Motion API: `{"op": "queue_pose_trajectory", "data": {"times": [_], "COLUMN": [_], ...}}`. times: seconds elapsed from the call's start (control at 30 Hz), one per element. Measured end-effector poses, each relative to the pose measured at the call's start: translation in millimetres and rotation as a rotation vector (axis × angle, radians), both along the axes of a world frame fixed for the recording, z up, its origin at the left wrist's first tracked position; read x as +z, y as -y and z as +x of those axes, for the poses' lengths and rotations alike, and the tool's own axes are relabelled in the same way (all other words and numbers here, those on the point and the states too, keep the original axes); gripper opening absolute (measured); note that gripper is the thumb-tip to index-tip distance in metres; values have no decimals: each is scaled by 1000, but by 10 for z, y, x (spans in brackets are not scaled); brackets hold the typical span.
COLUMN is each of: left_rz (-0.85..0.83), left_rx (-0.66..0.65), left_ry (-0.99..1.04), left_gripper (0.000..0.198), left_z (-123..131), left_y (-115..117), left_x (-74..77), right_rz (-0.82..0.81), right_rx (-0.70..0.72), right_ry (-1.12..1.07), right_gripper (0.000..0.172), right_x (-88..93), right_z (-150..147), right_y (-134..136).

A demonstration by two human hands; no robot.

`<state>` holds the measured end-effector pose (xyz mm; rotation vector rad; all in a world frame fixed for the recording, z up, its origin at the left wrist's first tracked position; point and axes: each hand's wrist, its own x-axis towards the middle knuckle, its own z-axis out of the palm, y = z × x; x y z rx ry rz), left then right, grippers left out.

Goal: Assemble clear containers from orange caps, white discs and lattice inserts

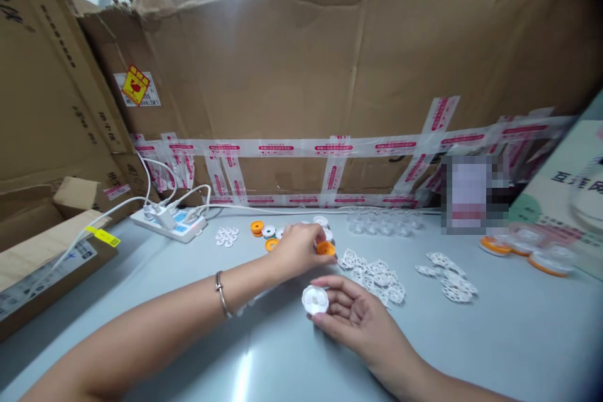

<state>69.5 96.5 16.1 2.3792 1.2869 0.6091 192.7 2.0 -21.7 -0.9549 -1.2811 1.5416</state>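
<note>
Disc [315, 300] sits pinched at the right grip [355, 314] fingertips.

White round piece [315, 300] in the right grip [355, 314], orange disc [326, 249] (white ones [321, 221] beyond) at the left grip [300, 245].

Two hands [298, 246], one held white disc [315, 300], one power strip [175, 225].

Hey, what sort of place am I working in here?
Probably a makeshift workbench for small parts: your right hand holds a round white piece near grouped white openwork pieces, a power strip sits toward the left, and taped cardboard stands at the back.
</note>
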Motion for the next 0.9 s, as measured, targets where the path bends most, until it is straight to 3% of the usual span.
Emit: {"op": "queue_pose_trajectory", "data": {"times": [0.1,0.23,0.3,0.37,0.5,0.67,0.9], "left_rz": [-41,-160,-424,-597,-745,-772,-634], "left_rx": [12,-32,-93,-138,-195,-240,-250], "left_ry": [53,214,477,628,756,823,726], "left_gripper": [23,37,41,42,35,30,29], "left_z": [-19,-283,-458,-609,-755,-753,-749], "left_y": [41,188,314,457,665,676,664], "left_x": [43,217,271,262,103,-73,-82], "right_rz": [-8,-17,-25,-47,-103,-121,-98], "right_rx": [15,43,44,30,22,25,29], "right_ry": [-20,-33,-50,-74,-106,-97,-35], "right_gripper": [41,43,45,47,47,40,36], "right_x": [-3,-21,-22,-17,4,38,20], "right_z": [25,39,32,18,-12,-7,1], "right_y": [13,22,21,13,-14,-21,-12]}}
